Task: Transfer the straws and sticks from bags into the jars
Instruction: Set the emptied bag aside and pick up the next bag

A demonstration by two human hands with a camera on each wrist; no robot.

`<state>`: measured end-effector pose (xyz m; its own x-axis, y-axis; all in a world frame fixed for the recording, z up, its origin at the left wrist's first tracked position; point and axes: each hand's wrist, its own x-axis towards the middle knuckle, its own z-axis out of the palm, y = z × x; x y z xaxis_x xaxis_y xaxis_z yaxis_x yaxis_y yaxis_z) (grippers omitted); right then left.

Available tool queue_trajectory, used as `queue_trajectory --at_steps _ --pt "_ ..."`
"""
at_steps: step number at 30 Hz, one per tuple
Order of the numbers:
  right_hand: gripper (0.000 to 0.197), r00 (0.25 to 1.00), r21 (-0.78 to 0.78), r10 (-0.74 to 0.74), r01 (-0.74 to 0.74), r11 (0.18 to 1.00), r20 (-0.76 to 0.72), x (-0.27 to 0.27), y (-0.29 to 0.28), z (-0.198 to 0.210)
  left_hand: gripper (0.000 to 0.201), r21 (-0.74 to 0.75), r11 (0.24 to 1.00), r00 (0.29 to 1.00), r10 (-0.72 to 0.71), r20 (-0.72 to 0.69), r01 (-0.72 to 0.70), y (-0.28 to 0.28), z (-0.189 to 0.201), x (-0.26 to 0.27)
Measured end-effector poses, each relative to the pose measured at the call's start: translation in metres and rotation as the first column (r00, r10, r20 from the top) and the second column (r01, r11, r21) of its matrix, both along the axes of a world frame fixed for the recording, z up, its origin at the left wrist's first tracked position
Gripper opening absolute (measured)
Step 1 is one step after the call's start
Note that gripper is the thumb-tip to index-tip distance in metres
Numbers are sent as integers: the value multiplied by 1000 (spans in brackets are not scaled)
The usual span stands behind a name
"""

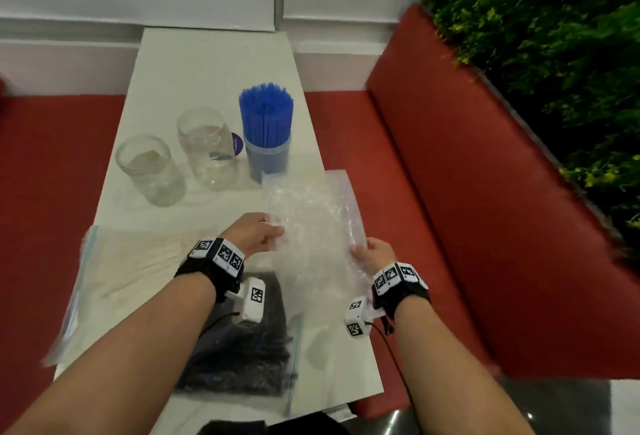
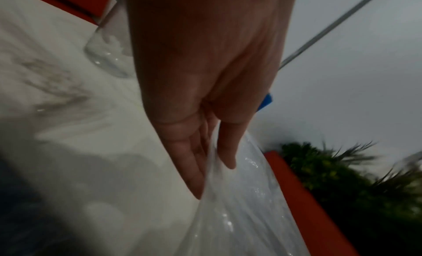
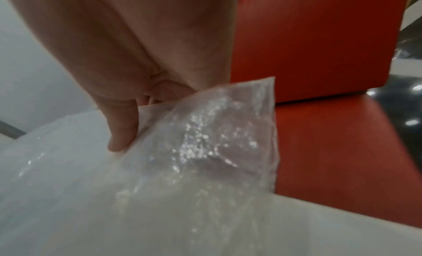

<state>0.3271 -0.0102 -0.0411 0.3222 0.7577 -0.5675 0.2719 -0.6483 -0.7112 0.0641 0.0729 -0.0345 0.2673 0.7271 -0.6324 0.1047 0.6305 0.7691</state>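
White and narrow, the table [image 1: 194, 64] runs between red bench seats [image 1: 450, 171], with green foliage [image 1: 554, 36] behind the right-hand backrest. At its far end stand two clear jars, one empty [image 1: 149, 171] and one beside it [image 1: 207, 149] that also looks empty, and a third jar [image 1: 266, 157] packed with upright blue straws [image 1: 266, 116]. Both hands hold a crinkled clear bag [image 1: 311, 227] above the table: the left hand [image 1: 254, 232] pinches its left edge between thumb and fingers, and the right hand [image 1: 375, 254] pinches its near right corner. The bag looks empty, so the blue-straw step seems finished and this one is being cleared away. Two filled bags lie near the person: pale sticks [image 1: 135, 261] on the left, and dark pieces [image 1: 242, 348], straws or sticks I cannot tell, under the left forearm. The next move calls for setting the empty bag aside clear of the jars, then opening one full bag and carrying its bundle upright into an empty jar.
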Motion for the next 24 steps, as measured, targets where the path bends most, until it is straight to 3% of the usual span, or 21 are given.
queue_trajectory --at_steps 2,3,5,6,8,12,15,17,20,24 --pt "27 999 -104 34 -31 994 29 -6 -5 -28 18 -45 986 971 -169 -170 163 -9 -19 2" --pt "28 997 -156 57 -48 987 50 -7 -8 -38 24 -54 945 895 -322 -309 321 -12 -28 1" --pt "31 990 -224 90 -63 972 111 -6 -8 -49 32 -62 778 625 -547 -557 625 -17 -43 -2" --pt "33 985 -243 97 -60 968 143 -5 -7 -52 34 -67 693 510 -588 -628 718 -21 -48 -3" --pt "47 977 -260 108 -58 964 182 -3 -1 -56 42 -112 602 359 -603 -712 790 -29 -59 -3" --pt "100 925 -319 199 -91 943 324 -14 8 -55 60 -184 586 192 -520 -832 789 -38 -69 0" --pt "92 724 -289 446 -341 894 525 -39 5 -59 42 -166 563 177 -504 -845 810 -35 -69 -2" --pt "79 609 -288 590 -525 801 531 -54 2 -66 31 -138 568 236 -535 -811 811 -31 -61 -8" --pt "75 578 -344 691 -603 720 434 -72 -8 -78 17 -121 568 332 -626 -706 814 -23 -41 -26" --pt "79 540 -413 740 -614 673 401 -86 -22 -95 18 -176 594 343 -654 -674 785 -19 -3 -60"
